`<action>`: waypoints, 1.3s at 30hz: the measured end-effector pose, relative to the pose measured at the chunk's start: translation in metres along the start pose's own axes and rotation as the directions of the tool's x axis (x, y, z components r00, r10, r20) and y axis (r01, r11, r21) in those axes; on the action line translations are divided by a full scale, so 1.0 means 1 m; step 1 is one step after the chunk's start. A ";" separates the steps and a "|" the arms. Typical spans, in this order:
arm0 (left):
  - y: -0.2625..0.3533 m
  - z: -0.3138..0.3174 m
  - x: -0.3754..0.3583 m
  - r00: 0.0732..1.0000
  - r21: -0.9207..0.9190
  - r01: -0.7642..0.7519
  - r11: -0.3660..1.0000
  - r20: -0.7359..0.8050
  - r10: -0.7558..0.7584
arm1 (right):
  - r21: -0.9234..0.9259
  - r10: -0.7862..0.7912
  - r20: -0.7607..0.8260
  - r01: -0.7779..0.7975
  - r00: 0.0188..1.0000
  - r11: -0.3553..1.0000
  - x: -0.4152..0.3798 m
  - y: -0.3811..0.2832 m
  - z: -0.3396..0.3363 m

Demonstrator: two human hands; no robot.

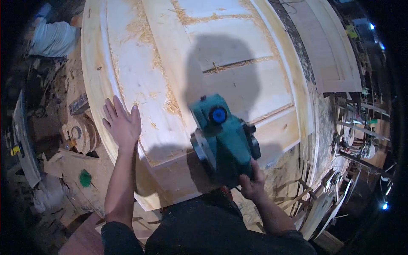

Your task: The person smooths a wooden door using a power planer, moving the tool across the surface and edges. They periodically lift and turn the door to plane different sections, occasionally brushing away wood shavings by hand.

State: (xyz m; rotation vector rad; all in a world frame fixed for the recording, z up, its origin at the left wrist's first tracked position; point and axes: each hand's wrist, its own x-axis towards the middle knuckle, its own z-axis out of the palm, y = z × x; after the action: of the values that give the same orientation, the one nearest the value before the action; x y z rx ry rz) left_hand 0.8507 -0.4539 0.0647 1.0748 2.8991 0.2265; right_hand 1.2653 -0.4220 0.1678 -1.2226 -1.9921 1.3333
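My right hand (253,185) is wrapped around the rear handle of a teal electric planer (229,144) with a blue knob at its front. The planer overlaps the near end of a pale wooden panel door (170,63), and its underside is hidden. Flat on the door's left edge rests my left hand (123,124), fingers stretched out and holding nothing. Curly wood shavings (171,102) lie along the door's joints and in its recesses. My head's shadow falls across the middle of the door.
Another wooden panel (329,46) lies at the upper right. Wood offcuts (80,134) and a white sack (55,39) are on the left. Long strips and scraps of wood (331,206) are heaped at the lower right. A green patch (85,178) shows at the lower left.
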 end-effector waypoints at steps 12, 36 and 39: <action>-0.002 -0.002 0.002 0.999 0.008 -0.020 1.000 -0.034 0.020 | -0.129 -0.226 -0.218 0.202 0.949 0.971 0.365 -0.075 0.092; 0.183 -0.055 0.067 0.441 -0.676 -0.610 0.412 0.142 0.886 | 0.060 -0.091 -0.073 0.095 0.993 0.994 0.074 -0.008 0.024; 0.143 -0.050 0.088 0.881 -0.903 -0.039 0.428 0.170 0.441 | -0.003 -0.143 -0.111 0.144 0.984 0.990 0.153 -0.026 0.040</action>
State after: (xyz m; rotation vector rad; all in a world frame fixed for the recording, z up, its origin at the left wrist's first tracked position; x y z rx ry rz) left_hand 0.8715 -0.2957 0.1367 1.0920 1.7379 1.2248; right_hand 1.1461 -0.3147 0.1576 -1.1032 -1.9575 1.1751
